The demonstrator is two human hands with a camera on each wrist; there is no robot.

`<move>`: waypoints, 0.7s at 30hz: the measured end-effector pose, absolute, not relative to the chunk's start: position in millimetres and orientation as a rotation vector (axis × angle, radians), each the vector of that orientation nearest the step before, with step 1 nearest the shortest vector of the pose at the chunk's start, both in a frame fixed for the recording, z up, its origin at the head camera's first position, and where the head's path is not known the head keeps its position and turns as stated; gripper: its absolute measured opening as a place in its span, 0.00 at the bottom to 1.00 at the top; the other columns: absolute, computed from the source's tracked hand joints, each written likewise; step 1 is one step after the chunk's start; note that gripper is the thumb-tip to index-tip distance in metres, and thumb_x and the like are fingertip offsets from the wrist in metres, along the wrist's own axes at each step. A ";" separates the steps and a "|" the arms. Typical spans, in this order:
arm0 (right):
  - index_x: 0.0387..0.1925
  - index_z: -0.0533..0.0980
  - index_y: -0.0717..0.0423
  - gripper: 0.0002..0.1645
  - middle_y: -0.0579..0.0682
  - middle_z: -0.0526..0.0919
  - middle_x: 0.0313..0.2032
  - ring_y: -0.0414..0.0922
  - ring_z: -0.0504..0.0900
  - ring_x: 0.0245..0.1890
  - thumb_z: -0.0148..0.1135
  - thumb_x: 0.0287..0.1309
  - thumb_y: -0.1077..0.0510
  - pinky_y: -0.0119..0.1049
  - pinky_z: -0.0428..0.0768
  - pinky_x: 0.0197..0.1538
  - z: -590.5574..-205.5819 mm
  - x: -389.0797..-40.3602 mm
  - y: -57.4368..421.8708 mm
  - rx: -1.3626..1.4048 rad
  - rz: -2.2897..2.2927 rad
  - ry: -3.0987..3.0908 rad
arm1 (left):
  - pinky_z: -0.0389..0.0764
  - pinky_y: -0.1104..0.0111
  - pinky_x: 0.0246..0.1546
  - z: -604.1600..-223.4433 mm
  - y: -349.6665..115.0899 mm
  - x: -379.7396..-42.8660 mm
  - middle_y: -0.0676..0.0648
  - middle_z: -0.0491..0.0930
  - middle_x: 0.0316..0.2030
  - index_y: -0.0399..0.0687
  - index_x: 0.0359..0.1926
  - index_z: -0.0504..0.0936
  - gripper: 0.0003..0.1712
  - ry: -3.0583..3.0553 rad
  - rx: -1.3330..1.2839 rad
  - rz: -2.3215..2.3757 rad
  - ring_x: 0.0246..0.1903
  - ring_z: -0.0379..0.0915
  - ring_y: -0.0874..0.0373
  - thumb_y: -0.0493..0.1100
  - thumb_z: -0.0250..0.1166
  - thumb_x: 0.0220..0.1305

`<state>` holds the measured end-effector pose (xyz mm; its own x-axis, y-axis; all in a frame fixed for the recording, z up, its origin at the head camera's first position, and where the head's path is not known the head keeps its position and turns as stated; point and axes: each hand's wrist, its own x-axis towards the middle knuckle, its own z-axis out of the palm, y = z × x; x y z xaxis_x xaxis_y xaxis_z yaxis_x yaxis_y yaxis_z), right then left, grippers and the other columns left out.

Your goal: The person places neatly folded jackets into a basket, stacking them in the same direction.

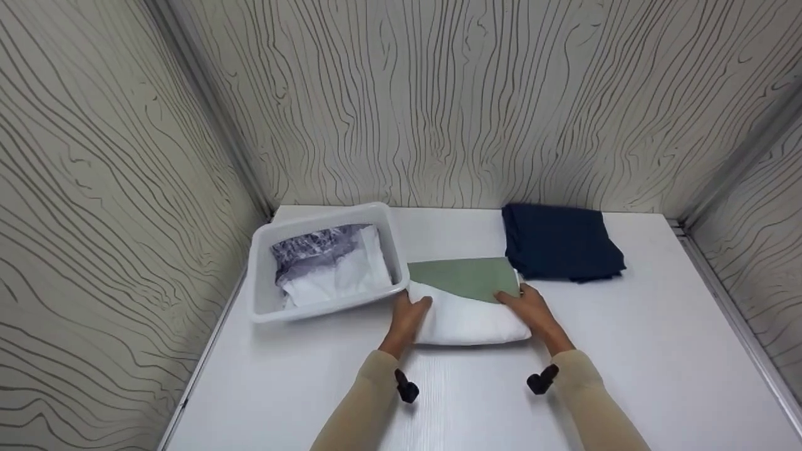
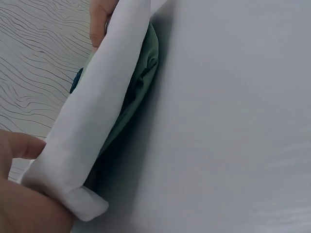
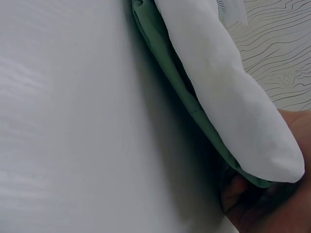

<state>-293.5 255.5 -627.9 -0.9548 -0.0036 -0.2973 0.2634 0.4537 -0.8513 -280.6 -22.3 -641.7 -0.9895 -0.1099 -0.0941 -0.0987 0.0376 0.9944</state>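
Observation:
Between both hands is a folded green and white cloth (image 1: 470, 316), its green part toward the back and its white fold toward the front. My left hand (image 1: 408, 318) grips its left end, thumb on top and the other fingers underneath. At the right end my right hand (image 1: 529, 311) holds it the same way, with fingertips curled below the green underside (image 3: 194, 109). In the left wrist view, the white front fold (image 2: 97, 102) stands over a shadowed gap above the table. The cloth's back left corner meets the basket's rim in the head view.
A white plastic basket (image 1: 258, 275) stands at the back left, holding a folded purple and white cloth (image 1: 335, 260). Behind the right hand lies a folded navy cloth (image 1: 561, 241). Wood-grain patterned panels (image 1: 401, 106) enclose the white table (image 1: 626, 351).

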 end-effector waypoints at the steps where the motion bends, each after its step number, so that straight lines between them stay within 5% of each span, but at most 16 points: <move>1: 0.77 0.61 0.72 0.49 0.72 0.70 0.73 0.65 0.72 0.72 0.62 0.74 0.39 0.58 0.69 0.75 -628.8 -293.4 255.6 0.219 -1.509 2.449 | 0.65 0.49 0.78 -642.3 -22.3 -280.7 0.30 0.71 0.73 0.26 0.77 0.61 0.42 -2.243 0.235 -2.196 0.74 0.66 0.39 0.37 0.62 0.67; 12: 0.85 0.41 0.64 0.54 0.69 0.49 0.83 0.64 0.51 0.83 0.61 0.74 0.49 0.61 0.51 0.83 -634.3 -288.0 260.3 0.243 -1.667 2.321 | 0.52 0.49 0.83 -651.6 -16.5 -281.7 0.33 0.56 0.82 0.32 0.83 0.47 0.47 -2.170 0.254 -2.358 0.82 0.51 0.40 0.40 0.60 0.73; 17: 0.86 0.25 0.41 0.62 0.62 0.28 0.86 0.64 0.32 0.86 0.61 0.76 0.53 0.65 0.41 0.84 -637.9 -283.6 265.7 0.100 -1.725 2.380 | 0.48 0.47 0.84 -654.4 -15.1 -281.1 0.32 0.53 0.82 0.33 0.84 0.46 0.46 -2.207 0.201 -2.340 0.83 0.47 0.39 0.38 0.60 0.74; 21: 0.87 0.34 0.33 0.54 0.55 0.31 0.87 0.62 0.31 0.86 0.59 0.79 0.53 0.67 0.40 0.83 -640.2 -281.5 270.1 -0.029 -1.741 2.437 | 0.46 0.44 0.84 -655.5 -16.5 -280.3 0.34 0.47 0.84 0.39 0.86 0.42 0.48 -2.307 0.079 -2.245 0.84 0.41 0.38 0.39 0.59 0.77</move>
